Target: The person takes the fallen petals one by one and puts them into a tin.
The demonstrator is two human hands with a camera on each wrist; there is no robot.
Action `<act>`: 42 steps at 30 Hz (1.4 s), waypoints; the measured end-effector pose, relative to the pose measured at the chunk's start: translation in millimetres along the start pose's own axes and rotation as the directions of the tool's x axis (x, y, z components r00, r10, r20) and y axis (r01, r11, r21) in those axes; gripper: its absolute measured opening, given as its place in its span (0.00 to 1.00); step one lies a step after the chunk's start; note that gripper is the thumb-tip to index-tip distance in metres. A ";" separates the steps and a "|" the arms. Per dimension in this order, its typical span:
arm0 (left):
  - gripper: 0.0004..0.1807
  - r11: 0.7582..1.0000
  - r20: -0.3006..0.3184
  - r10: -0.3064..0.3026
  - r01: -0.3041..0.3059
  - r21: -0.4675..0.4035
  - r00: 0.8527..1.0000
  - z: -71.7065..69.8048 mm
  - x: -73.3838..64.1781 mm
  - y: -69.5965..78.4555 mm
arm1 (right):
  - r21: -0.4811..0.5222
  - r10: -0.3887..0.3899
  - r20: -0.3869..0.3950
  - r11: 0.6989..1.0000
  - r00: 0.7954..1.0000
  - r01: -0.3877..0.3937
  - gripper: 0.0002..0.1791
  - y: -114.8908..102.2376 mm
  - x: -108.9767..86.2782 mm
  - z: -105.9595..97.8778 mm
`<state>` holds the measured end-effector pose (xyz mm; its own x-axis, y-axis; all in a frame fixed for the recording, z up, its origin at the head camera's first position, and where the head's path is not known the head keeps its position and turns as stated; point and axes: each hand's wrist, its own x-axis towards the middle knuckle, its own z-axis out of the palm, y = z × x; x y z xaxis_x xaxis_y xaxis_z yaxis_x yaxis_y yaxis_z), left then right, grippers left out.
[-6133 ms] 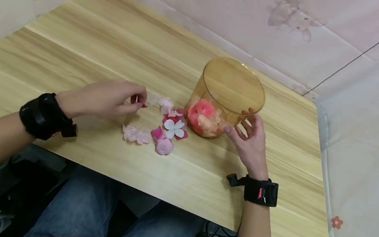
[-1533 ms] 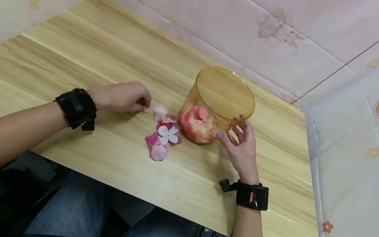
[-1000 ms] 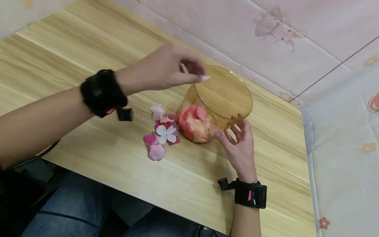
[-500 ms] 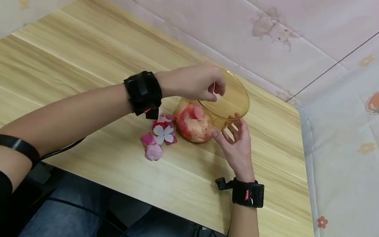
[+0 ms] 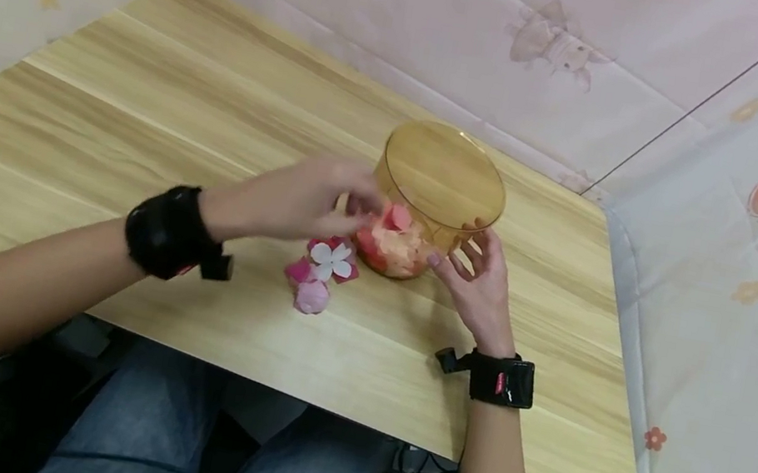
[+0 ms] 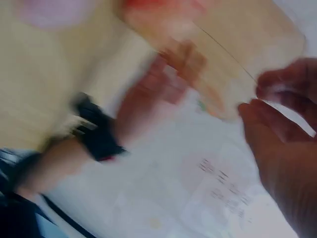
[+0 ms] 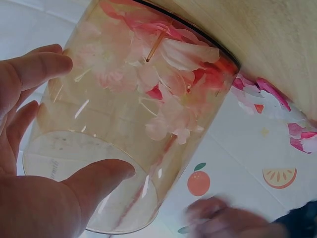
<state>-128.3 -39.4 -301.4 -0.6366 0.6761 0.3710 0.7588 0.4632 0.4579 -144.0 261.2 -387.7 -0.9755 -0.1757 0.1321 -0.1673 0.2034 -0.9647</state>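
An amber see-through container (image 5: 445,185) stands upright on the table, with pink, red and pale petals (image 5: 392,247) heaped inside. My right hand (image 5: 479,292) holds its right side, thumb in front and fingers behind, also seen in the right wrist view. Just left of the container hovers my left hand (image 5: 301,202), blurred, its fingers loosely bent and nothing visible between them. Below that hand lies a small pile of artificial flowers: a white four-petalled flower (image 5: 331,260) on magenta petals and a light pink petal (image 5: 311,297). The pile's far end is hidden by the left hand.
The wood-grain table (image 5: 184,92) meets patterned cloth walls (image 5: 385,26) at the back and sides. Black cameras are strapped to both wrists. Cables (image 5: 417,472) hang below the front edge.
My left hand carried a small whitish petal from the table over the container's opening, then came back left and down. The flowers left of the pile are gone. My right hand kept its hold.
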 end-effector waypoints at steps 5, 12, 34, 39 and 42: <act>0.13 0.994 0.241 -0.059 0.035 0.101 0.969 33.5 -44.3 -10.5 | -0.012 0.006 -0.006 1.000 1.000 -0.006 0.49 -2.6 -1.0 -2.5; 0.10 0.992 0.297 -0.012 -0.027 0.126 0.955 52.7 -70.2 -15.5 | -0.024 0.003 -0.018 1.000 1.000 -0.003 0.48 -2.8 -3.1 -3.6; 0.11 0.929 0.099 -0.276 0.292 -0.229 0.956 -0.9 -67.2 -24.7 | -0.008 0.009 -0.019 1.000 1.000 -0.010 0.47 -4.9 -8.5 -0.8; 0.13 0.937 0.032 -0.266 0.266 -0.226 0.963 -12.7 -42.6 -17.8 | -0.017 0.015 -0.012 1.000 1.000 -0.015 0.48 -3.8 -8.9 -0.5; 0.14 0.944 -0.016 -0.245 0.235 -0.230 0.969 -21.2 -14.9 -11.0 | -0.006 0.013 -0.013 1.000 1.000 -0.013 0.48 -2.9 -9.1 0.4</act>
<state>-130.1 -66.7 -294.9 -0.8053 0.5327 0.2602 0.5353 0.4649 0.7052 -134.6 261.8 -386.1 -0.9795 -0.1602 0.1224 -0.1552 0.2115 -0.9650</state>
